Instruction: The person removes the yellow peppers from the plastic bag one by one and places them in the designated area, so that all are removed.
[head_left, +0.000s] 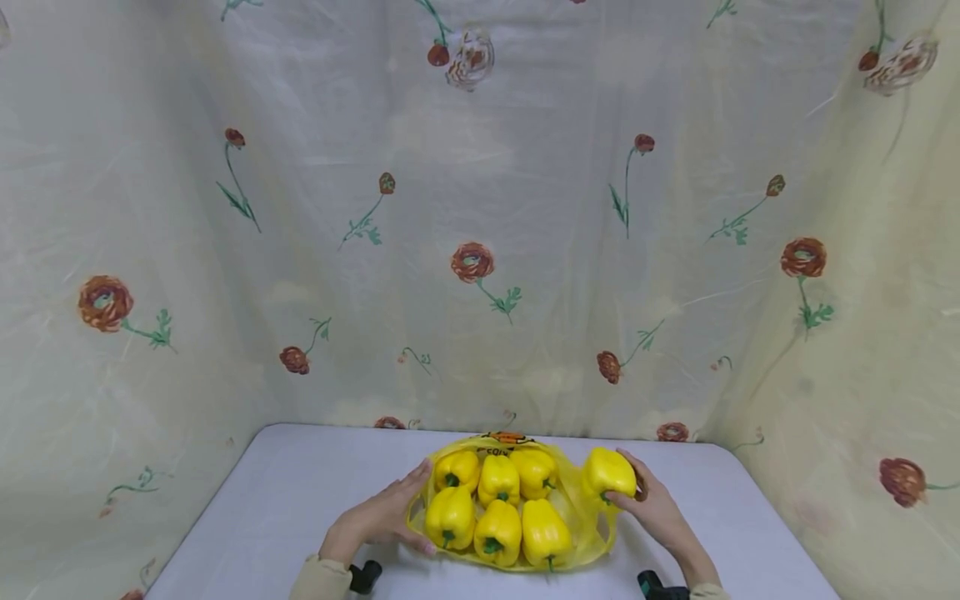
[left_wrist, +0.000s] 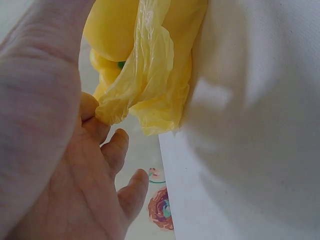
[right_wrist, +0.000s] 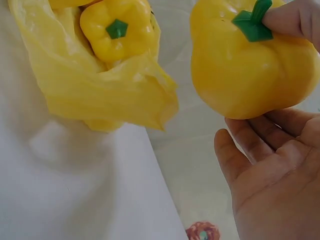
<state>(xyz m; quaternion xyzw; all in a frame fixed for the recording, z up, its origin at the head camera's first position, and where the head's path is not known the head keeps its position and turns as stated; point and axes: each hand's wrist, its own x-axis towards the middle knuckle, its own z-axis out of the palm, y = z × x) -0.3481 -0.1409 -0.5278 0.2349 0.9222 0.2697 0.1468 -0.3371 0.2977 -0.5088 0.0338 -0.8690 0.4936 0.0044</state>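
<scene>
Head view, left hand (head_left: pixel 385 510) spread wide, touching the yellow bag (head_left: pixel 591 543) on its left, six peppers (head_left: pixel 497 527) inside, right hand (head_left: pixel 655 498) pinching another pepper (head_left: pixel 611 469) at the bag's right.

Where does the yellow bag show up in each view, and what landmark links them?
Head: the yellow bag sits at the bottom, slightly right of centre, with the left hand at its left edge.
Left wrist: the yellow bag is at top centre.
Right wrist: the yellow bag is at upper left, left of the pepper in the right hand.
Shared landmark: the white tabletop.
</scene>
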